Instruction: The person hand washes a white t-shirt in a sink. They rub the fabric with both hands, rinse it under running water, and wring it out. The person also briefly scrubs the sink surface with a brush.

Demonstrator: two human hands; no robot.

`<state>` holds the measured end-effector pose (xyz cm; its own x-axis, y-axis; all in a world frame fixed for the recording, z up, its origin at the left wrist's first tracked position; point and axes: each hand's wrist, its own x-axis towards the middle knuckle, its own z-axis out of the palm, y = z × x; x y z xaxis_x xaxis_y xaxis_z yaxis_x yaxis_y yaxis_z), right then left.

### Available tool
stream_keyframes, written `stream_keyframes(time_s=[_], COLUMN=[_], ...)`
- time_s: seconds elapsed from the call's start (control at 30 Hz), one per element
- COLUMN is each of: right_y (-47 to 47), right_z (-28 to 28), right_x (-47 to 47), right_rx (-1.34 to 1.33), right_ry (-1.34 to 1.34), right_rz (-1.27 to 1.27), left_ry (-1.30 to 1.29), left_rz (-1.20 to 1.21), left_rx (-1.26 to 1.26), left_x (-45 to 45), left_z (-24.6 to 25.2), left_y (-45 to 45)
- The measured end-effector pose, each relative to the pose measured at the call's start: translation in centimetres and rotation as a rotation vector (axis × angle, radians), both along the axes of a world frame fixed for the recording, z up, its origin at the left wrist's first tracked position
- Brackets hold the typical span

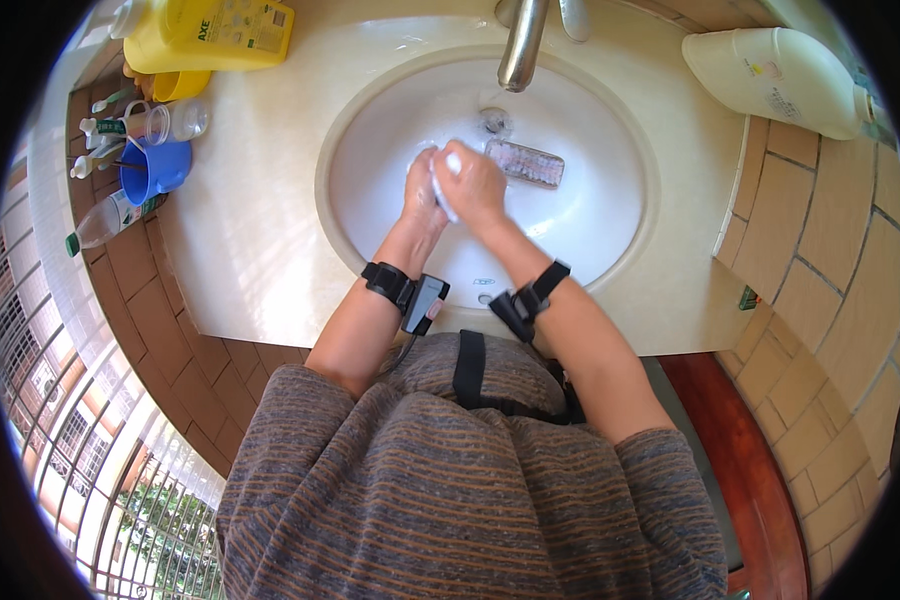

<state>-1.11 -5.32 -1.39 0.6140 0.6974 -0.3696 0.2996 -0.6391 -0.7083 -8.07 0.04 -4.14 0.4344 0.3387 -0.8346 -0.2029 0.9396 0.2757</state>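
Over the white oval washbasin (600,217), my left hand (424,187) and my right hand (474,184) press together around a white, foamy thing (444,187), whose kind I cannot make out. The right hand's fingers are curled over it; the left hand cups it from the left side. A scrubbing brush (525,163) lies bristles up in the basin, just right of my hands and near the drain (495,120). Above the basin's back edge hangs a metal faucet (522,60). Both wrists wear black straps with small devices.
A yellow AXE jug (210,34) lies at the back left. A blue mug (157,171), a clear plastic cup (189,120) and a plastic bottle (105,219) are along the left side. A large pale bottle (776,82) lies at the back right, by the tiled wall.
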Motion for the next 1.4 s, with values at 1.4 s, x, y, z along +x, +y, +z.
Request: stream_keyframes(time_s=[1.4], right_y=[-1.4], right_z=[0.8], right_x=[7.5], right_rx=[0.221], right_ry=[-0.375], right_rz=[-0.073], left_ry=[0.079], left_rz=[-0.479], left_rx=[0.923], left_x=[3.6], left_z=[4.6], left_y=[2.3])
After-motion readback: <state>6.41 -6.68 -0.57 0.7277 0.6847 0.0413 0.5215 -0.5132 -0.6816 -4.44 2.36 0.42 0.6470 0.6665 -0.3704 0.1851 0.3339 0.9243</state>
